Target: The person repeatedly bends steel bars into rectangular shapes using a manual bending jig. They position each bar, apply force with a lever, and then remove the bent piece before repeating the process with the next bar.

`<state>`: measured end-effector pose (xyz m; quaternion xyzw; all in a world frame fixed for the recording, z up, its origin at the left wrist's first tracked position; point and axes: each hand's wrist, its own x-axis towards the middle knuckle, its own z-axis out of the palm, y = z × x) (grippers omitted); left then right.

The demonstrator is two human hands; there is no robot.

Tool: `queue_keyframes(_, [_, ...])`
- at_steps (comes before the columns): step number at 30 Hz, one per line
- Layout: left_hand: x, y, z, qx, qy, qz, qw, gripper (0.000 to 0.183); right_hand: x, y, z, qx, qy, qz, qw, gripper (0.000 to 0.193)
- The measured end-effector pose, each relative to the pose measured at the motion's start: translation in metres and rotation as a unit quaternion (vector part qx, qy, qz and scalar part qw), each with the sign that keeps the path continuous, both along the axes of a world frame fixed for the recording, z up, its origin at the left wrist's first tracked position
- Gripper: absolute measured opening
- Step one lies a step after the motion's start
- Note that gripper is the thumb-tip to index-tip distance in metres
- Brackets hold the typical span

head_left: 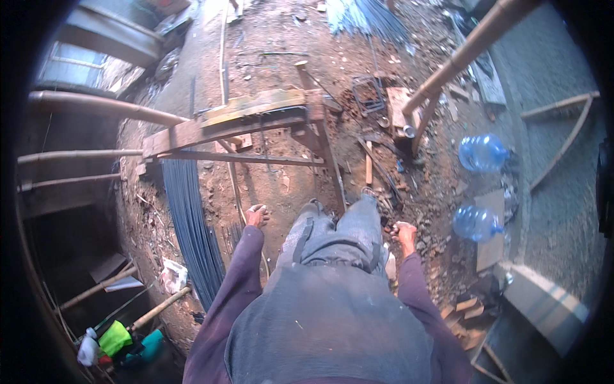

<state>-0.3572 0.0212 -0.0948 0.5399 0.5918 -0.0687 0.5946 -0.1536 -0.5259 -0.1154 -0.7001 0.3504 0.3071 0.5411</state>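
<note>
I look down at my own body standing on reddish dirt. My left hand (257, 215) hangs by my left leg with its fingers curled loosely and nothing in it. My right hand (404, 232) hangs by my right leg, fingers curled, also holding nothing that I can see. Just ahead of my feet stands a rough wooden bench (224, 125) with a steel frame. A long bundle of steel rods (190, 224) lies on the ground left of my left hand, running under the bench.
Two blue plastic water jugs (483, 152) (476, 223) lie on the right. A bamboo pole (460, 54) slants across the upper right. More poles (96, 105) and a dark pit sit on the left. Bent steel stirrups (368, 93) and wood scraps litter the ground ahead.
</note>
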Motion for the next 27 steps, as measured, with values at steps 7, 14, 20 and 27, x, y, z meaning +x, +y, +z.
queue_keyframes(7, [0.015, 0.12, 0.006, 0.039, -0.03, 0.013, 0.999, 0.039, 0.003, 0.192, 0.0, 0.128, -0.085, 0.062, 0.986, 0.031])
queue_keyframes(14, [0.119, 0.096, 0.012, 0.006, -0.086, -0.068, 0.994, 0.046, 0.007, 0.284, -0.005, 0.104, -0.181, 0.173, 0.963, 0.062])
queue_keyframes(20, [0.145, 0.069, 0.009, -0.133, -0.144, -0.066, 0.978, 0.052, 0.002, 0.317, 0.041, -0.054, -0.202, 0.355, 0.911, 0.071])
queue_keyframes(27, [0.149, 0.074, 0.016, -0.126, -0.212, -0.032, 0.968, 0.032, -0.008, 0.335, 0.052, 0.029, -0.198, 0.363, 0.91, 0.052])
